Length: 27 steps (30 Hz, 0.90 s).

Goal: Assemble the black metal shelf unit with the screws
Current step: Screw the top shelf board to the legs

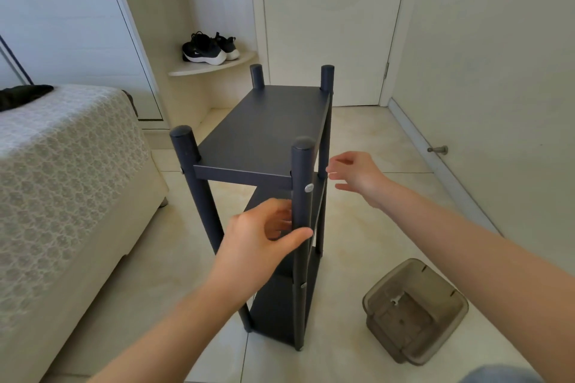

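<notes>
The bed (62,180) fills the frame's left; the black shelf unit (264,127) stands upright at centre on the tile floor (373,227), its top running lengthwise away toward the door (326,25), a brown tub (413,311) at lower right. The left hand (261,233) wraps thumb and fingers round the near right post (301,165) below a silver screw (309,187), partly hiding the middle shelf; the right hand (354,177), fingers loosely spread, hovers by the right edge.

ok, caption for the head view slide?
Left hand grips the near-right post of the upright black shelf unit; right hand hovers open beside it, plastic tub on the floor.
</notes>
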Each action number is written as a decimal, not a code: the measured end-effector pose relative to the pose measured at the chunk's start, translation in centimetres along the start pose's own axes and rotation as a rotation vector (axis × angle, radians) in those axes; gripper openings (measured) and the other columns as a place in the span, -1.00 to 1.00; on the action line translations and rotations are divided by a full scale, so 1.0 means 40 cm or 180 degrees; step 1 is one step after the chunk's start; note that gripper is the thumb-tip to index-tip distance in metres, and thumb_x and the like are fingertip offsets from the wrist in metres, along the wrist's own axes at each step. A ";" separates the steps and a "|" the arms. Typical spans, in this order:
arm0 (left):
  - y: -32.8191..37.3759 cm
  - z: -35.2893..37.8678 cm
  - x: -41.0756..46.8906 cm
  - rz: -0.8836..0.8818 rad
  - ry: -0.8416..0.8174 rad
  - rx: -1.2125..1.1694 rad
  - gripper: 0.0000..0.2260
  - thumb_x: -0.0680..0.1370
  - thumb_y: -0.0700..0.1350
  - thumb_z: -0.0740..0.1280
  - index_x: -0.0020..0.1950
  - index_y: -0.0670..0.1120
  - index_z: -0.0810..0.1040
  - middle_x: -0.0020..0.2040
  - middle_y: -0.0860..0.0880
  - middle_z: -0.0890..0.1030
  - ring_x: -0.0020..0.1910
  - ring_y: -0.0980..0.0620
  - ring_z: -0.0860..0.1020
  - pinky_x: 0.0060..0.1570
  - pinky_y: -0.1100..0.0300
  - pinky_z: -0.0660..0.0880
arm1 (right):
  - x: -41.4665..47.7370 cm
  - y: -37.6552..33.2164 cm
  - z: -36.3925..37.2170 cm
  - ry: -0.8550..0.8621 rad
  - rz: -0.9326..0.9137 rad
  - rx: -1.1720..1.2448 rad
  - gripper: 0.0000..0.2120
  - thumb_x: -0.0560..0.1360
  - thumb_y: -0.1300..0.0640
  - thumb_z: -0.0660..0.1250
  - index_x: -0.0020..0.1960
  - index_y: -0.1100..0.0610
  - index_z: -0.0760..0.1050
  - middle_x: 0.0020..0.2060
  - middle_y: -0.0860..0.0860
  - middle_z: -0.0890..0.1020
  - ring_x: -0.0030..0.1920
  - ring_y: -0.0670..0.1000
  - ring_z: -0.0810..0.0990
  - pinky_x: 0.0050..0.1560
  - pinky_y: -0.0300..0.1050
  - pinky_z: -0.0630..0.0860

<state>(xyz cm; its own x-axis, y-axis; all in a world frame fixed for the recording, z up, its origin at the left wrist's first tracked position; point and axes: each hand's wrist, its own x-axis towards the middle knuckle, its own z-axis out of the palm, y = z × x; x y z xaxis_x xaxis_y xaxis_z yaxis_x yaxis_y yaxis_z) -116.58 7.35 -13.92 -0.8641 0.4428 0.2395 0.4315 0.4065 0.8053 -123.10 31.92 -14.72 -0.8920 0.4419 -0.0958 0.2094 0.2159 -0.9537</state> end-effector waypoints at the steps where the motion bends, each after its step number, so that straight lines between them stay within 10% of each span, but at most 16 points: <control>1: -0.004 0.007 0.005 0.0004 -0.0073 -0.0007 -0.76 0.46 0.07 0.51 0.03 0.31 0.53 -0.07 0.45 0.62 -0.01 0.44 0.59 -0.12 0.61 0.43 | 0.008 0.000 0.012 0.0021 0.0042 0.0020 -0.91 0.59 0.22 0.32 -0.07 0.09 0.55 -0.03 0.08 0.65 0.07 0.09 0.65 0.05 -0.03 0.62; 10: -0.023 0.047 0.034 0.0211 0.0041 0.0160 -0.77 0.50 0.04 0.48 0.14 0.17 0.61 -0.18 0.44 0.56 -0.06 0.53 0.53 -0.12 0.66 0.39 | 0.002 -0.009 0.060 -0.0325 0.0080 0.0136 -0.83 0.60 0.13 0.32 0.12 0.21 0.54 -0.15 0.02 0.65 -0.16 -0.05 0.65 -0.04 -0.04 0.66; 13: -0.009 0.078 0.044 0.0311 0.0094 0.0132 -0.71 0.49 0.04 0.47 0.20 0.06 0.65 -0.20 0.45 0.53 -0.08 0.56 0.51 -0.10 0.68 0.36 | -0.025 -0.034 0.035 -0.0522 -0.0027 0.0247 -0.88 0.56 0.11 0.32 -0.07 0.14 0.59 -0.22 0.03 0.66 -0.32 -0.09 0.68 -0.32 -0.19 0.59; 17: 0.025 0.140 0.071 0.0305 0.0165 0.0008 -0.71 0.50 0.04 0.47 0.18 -0.02 0.67 -0.19 0.42 0.52 -0.15 0.57 0.50 -0.15 0.70 0.34 | -0.082 -0.066 -0.009 -0.0577 -0.0055 0.0743 -0.79 0.29 -0.15 0.31 -0.39 -0.12 0.67 -0.42 -0.14 0.66 -0.27 -0.03 0.69 -0.11 0.01 0.66; 23: 0.037 0.155 0.078 0.0083 -0.0004 0.0122 -0.68 0.51 0.08 0.47 0.23 0.01 0.66 -0.15 0.36 0.55 -0.19 0.52 0.52 -0.01 0.56 0.48 | -0.172 -0.021 -0.096 -0.0435 -0.0414 0.0066 -0.76 0.64 0.19 0.22 -0.06 -0.07 0.59 -0.12 -0.04 0.71 -0.09 -0.02 0.72 -0.22 -0.22 0.64; 27: -0.011 0.067 0.060 -0.0567 -0.0384 0.0418 -0.65 0.49 0.10 0.51 0.24 0.07 0.62 -0.19 0.29 0.62 -0.20 0.47 0.55 -0.32 0.62 0.39 | -0.226 -0.006 -0.115 -0.0844 -0.0408 -0.0176 -0.79 0.59 0.31 0.26 0.06 0.06 0.61 -0.07 -0.01 0.72 -0.04 -0.07 0.71 -0.07 -0.21 0.65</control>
<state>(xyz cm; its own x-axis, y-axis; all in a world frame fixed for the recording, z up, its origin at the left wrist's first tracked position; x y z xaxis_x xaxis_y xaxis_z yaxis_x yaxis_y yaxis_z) -118.16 10.37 -15.14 -0.8957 0.4438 0.0274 0.3121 0.5835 0.7497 -113.25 31.87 -12.32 -0.9846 0.1666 -0.0535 0.1031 0.3054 -0.9466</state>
